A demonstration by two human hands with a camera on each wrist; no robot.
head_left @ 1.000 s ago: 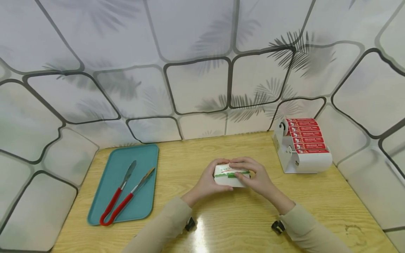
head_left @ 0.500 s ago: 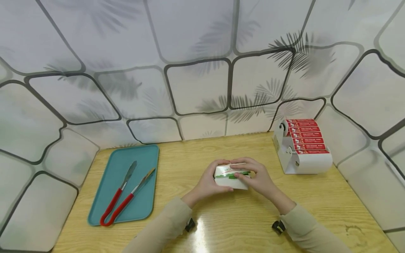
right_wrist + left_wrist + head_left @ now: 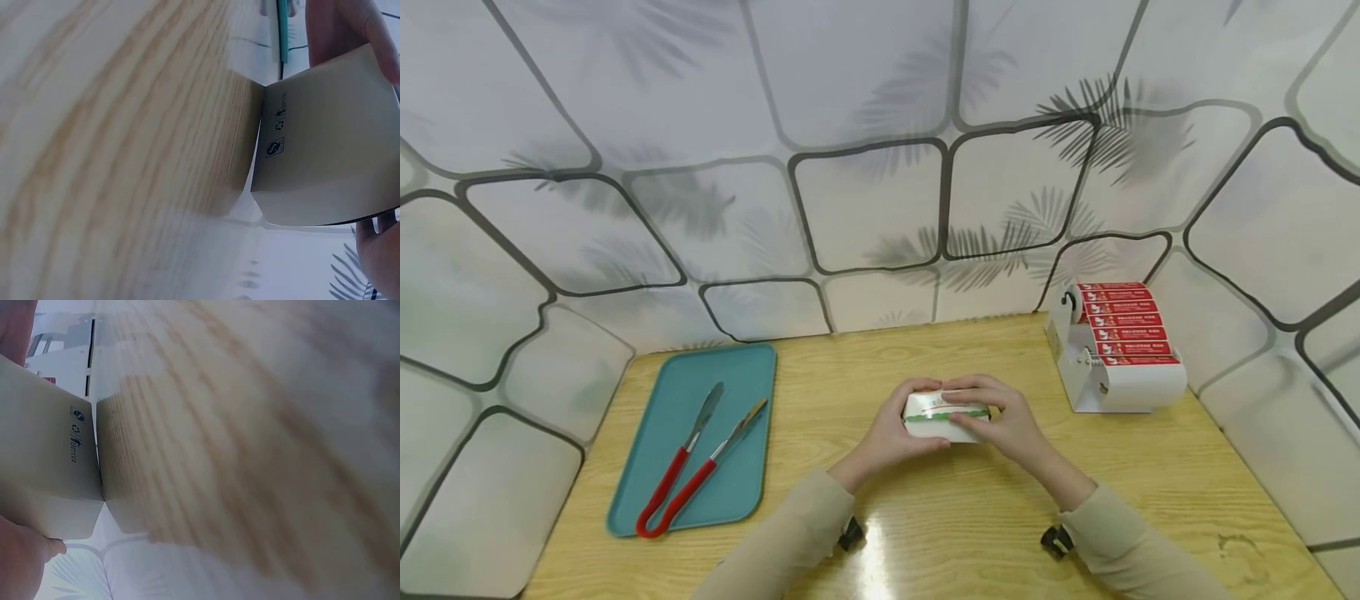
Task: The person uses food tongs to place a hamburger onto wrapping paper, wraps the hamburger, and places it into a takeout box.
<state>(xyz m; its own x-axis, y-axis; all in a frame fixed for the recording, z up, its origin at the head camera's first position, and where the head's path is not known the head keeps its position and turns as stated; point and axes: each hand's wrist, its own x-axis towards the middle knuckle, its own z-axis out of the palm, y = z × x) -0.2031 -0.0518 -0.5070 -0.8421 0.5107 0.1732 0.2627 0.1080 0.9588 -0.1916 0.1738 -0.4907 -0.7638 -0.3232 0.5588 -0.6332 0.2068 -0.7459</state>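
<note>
Red-handled tongs point(image 3: 692, 462) are lying on the teal tray point(image 3: 741, 483). At worktop point(image 3: 850, 367) centre, I am clamping left hand point(image 3: 887, 433) and right hand point(image 3: 1011, 425) on the white carton point(image 3: 936, 417); its lid, raised a moment ago, is now pressing flat. Label dispenser point(image 3: 1112, 346) is standing right.

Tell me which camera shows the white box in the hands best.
The head view: the white box shows whole on the table, its green-striped top visible, the left hand and right hand gripping it. The wrist views each show only one plain side wall with small printed marks, close up.
</note>
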